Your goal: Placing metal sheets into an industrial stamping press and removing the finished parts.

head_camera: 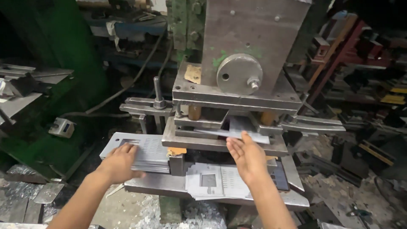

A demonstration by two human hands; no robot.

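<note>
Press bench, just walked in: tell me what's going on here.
A person works at a metal press. The left hand lies flat on a stack of perforated sheets beside the die. The right hand, fingers open, touches a sheet lying in the die opening. Punched sheets are piled on the bed below.

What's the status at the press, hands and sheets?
Left hand flat on stack of perforated grey metal sheets. Right hand open, fingertips on thin grey sheet in the press die. Nothing obstructing.
</note>
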